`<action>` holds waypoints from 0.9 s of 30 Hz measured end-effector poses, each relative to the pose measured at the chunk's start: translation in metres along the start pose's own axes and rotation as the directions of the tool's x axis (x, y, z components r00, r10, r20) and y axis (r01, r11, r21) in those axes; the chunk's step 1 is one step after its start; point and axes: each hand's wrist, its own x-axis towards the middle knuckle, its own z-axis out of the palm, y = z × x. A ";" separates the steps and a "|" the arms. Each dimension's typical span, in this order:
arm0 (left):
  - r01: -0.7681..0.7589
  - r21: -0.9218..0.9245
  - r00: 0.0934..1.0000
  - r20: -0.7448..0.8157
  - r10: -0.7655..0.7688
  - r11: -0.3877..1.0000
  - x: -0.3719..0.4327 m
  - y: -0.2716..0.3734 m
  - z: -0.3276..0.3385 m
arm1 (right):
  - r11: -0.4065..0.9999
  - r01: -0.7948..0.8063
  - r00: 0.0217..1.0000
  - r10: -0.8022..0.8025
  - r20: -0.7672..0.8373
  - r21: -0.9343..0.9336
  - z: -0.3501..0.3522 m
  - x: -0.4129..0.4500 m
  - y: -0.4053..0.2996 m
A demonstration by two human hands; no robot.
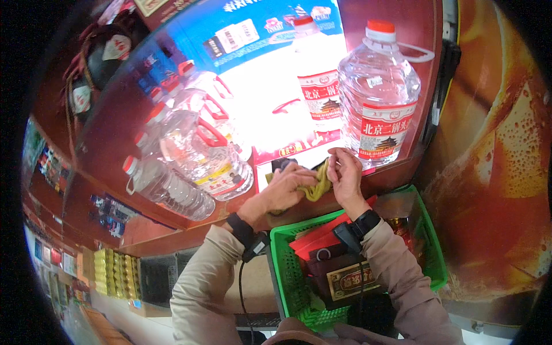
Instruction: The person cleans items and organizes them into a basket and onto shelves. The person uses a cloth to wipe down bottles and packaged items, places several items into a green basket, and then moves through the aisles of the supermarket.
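Note:
A yellow-green cloth [318,186] is bunched between my two hands at the front edge of a reddish-brown shelf [233,211]. My left hand [286,186] lies over the cloth with its fingers on it. At the cloth's right end, my right hand [345,174] has its curled fingertips on a fold. A dark bit of material [282,164] shows behind my left fingers; what it is cannot be made out. Just beyond my right hand stands a large clear plastic jug [379,95] with a red cap and a red-and-white label.
Another labelled jug [319,97] stands beside a glare-washed box [254,34]. Several clear bottles [207,159] occupy the shelf's left side. Below my hands, a green plastic basket [280,276] holds red packets and a dark box [345,276]. Egg trays [116,274] are stacked lower left.

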 end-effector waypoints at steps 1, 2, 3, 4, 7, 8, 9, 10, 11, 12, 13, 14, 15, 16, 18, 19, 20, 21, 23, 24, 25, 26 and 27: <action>0.005 0.001 1.000 0.018 -0.005 1.000 -0.008 0.007 -0.002 | 1.000 -0.026 0.999 0.026 0.025 -0.008 0.001 -0.001 -0.002; -0.067 0.013 0.996 0.056 0.066 0.998 -0.017 0.004 -0.002 | 0.999 -0.042 0.998 0.042 0.038 -0.015 0.002 -0.003 -0.002; -0.062 -0.010 0.993 0.098 0.062 0.998 -0.019 0.014 -0.008 | 0.999 -0.023 0.999 0.025 0.044 -0.031 0.001 -0.002 -0.009; -0.059 0.061 0.972 0.230 0.044 0.996 -0.023 0.033 -0.016 | 0.996 -0.066 0.997 0.068 0.035 -0.058 -0.003 -0.002 -0.014; 0.013 -0.217 0.972 0.234 0.038 0.976 -0.061 0.044 -0.026 | 0.986 -0.122 0.989 0.130 0.067 -0.111 0.003 -0.009 -0.028; 0.084 -0.429 0.984 0.175 -0.008 0.899 -0.071 0.044 -0.030 | 0.965 -0.114 0.989 0.134 0.070 -0.236 0.007 -0.017 -0.034; 0.112 -0.429 0.994 0.046 -0.102 0.897 -0.092 0.026 -0.030 | 0.929 -0.113 0.986 0.149 0.077 -0.352 0.013 -0.027 -0.037; 0.189 -0.469 0.978 0.007 -0.210 0.863 -0.095 0.035 -0.042 | 0.917 -0.083 0.992 0.115 0.060 -0.391 0.012 -0.033 -0.050; 0.260 -0.512 0.948 -0.025 -0.317 0.819 -0.097 0.043 -0.054 | 0.914 -0.072 0.994 0.099 0.047 -0.399 0.003 -0.035 -0.055; 0.306 -0.386 0.930 -0.075 -0.360 0.870 -0.108 0.034 -0.059 | 0.898 0.061 0.996 -0.082 -0.030 -0.435 -0.003 -0.036 -0.057; 0.350 -0.260 0.911 -0.127 -0.391 0.900 -0.113 0.026 -0.062 | 0.854 0.185 0.958 -0.267 -0.103 -0.486 -0.010 -0.036 -0.063; 0.369 -0.211 0.897 -0.174 -0.406 0.905 -0.119 0.024 -0.063 | 0.749 0.291 0.896 -0.431 -0.104 -0.595 -0.016 -0.035 -0.074; 0.357 -0.219 0.900 -0.178 -0.397 0.908 -0.122 0.017 -0.061 | 0.630 0.391 0.830 -0.557 -0.040 -0.671 -0.034 -0.027 -0.081; 0.395 -0.145 0.885 -0.206 -0.418 0.907 -0.128 0.007 -0.058 | 0.603 0.399 0.800 -0.597 -0.058 -0.690 -0.040 -0.026 -0.089; 0.496 -0.053 0.836 -0.242 -0.493 0.867 -0.134 -0.004 -0.053 | 0.571 0.403 0.770 -0.634 -0.072 -0.715 -0.043 -0.022 -0.098; 0.494 -0.062 0.836 -0.241 -0.494 0.867 -0.135 -0.010 -0.051 | 0.565 0.423 0.781 -0.624 -0.032 -0.708 -0.043 -0.020 -0.100; 0.499 -0.163 0.820 -0.228 -0.525 0.851 -0.135 -0.017 -0.049 | 0.561 0.442 0.791 -0.611 0.011 -0.700 -0.043 -0.017 -0.102; 0.502 -0.262 0.803 -0.213 -0.557 0.824 -0.136 -0.023 -0.047 | 0.558 0.439 0.796 -0.606 0.016 -0.704 -0.046 -0.012 -0.104; 0.461 -0.363 0.801 -0.222 -0.555 0.810 -0.134 -0.030 -0.042 | 0.551 0.418 0.864 -0.487 0.129 -0.722 -0.055 0.000 -0.108; 0.453 -0.321 0.806 -0.250 -0.536 0.831 -0.134 -0.031 -0.042 | 0.574 0.400 0.899 -0.399 0.182 -0.715 -0.054 0.005 -0.113; 0.446 -0.279 0.811 -0.276 -0.516 0.850 -0.135 -0.031 -0.041 | 0.509 0.326 0.902 -0.421 0.100 -0.797 -0.048 0.004 -0.112; 0.458 -0.288 0.799 -0.282 -0.532 0.841 -0.137 -0.031 -0.039 | 0.547 0.386 0.883 -0.453 0.125 -0.743 -0.050 0.009 -0.106; 0.441 -0.265 0.798 -0.322 -0.509 0.858 -0.137 -0.029 -0.038 | 0.581 0.446 0.859 -0.491 0.143 -0.681 -0.052 0.013 -0.102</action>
